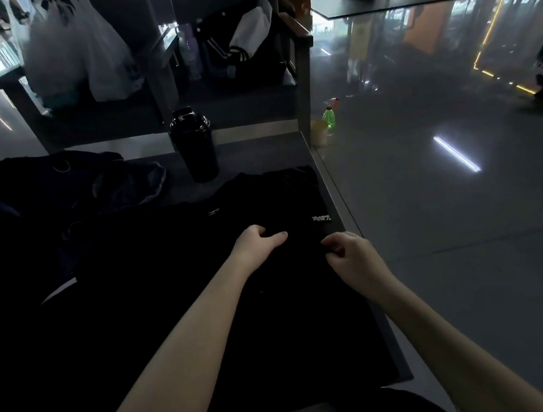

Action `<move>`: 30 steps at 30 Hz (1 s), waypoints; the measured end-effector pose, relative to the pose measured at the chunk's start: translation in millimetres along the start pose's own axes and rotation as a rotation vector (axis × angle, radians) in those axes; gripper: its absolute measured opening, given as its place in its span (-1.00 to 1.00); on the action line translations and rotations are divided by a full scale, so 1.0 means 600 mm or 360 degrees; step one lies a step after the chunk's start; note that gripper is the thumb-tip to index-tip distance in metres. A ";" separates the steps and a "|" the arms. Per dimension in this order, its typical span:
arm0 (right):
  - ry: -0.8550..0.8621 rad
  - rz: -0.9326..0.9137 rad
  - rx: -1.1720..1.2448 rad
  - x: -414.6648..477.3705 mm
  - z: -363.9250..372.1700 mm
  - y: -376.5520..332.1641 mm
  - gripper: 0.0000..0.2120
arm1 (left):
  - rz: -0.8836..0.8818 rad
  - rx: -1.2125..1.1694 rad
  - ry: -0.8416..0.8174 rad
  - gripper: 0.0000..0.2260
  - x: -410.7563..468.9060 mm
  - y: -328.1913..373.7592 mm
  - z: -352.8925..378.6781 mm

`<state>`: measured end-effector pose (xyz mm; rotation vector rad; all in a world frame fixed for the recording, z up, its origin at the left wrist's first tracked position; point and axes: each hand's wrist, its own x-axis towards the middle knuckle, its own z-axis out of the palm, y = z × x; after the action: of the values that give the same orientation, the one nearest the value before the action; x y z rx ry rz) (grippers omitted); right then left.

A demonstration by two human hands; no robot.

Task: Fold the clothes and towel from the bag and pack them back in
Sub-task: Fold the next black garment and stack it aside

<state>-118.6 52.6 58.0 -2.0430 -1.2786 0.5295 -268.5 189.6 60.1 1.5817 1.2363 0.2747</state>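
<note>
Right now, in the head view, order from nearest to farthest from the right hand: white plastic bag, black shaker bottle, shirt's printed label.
1. Printed label, beside the right hand.
2. Black shaker bottle, ahead-left.
3. White plastic bag, far back left.

black shirt (177,287) | spread flat on bench | white print visible

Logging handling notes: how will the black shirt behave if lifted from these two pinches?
Likely floppy: the black shirt lies limp and flat on the bench. Pinched by left hand and right hand, it would probably sag between them.
</note>
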 end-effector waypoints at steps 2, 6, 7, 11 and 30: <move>-0.0001 0.0008 -0.0066 -0.012 0.001 0.011 -0.71 | 0.0144 0.0077 0.0055 -0.61 0.008 0.011 0.008; 0.0024 -0.0024 -0.0091 -0.030 0.007 0.020 -0.75 | 0.0395 -0.0177 0.0232 -0.88 0.000 0.032 0.001; 0.0023 -0.0027 -0.0106 -0.034 0.009 0.020 -0.75 | 0.0403 -0.0086 0.0263 -0.88 -0.001 0.030 -0.003; 0.0019 -0.0041 -0.0152 -0.050 0.014 0.019 -0.73 | 0.0394 0.0356 0.0434 -0.89 -0.003 0.008 -0.014; -0.0378 -0.0006 -0.0673 -0.092 0.038 0.021 -0.46 | -0.0137 0.0586 0.0031 -0.59 -0.072 -0.009 -0.051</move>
<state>-149.3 6.5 32.6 -2.3731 -1.6478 0.5482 -311.8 172.0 85.3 1.8329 1.4249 0.0050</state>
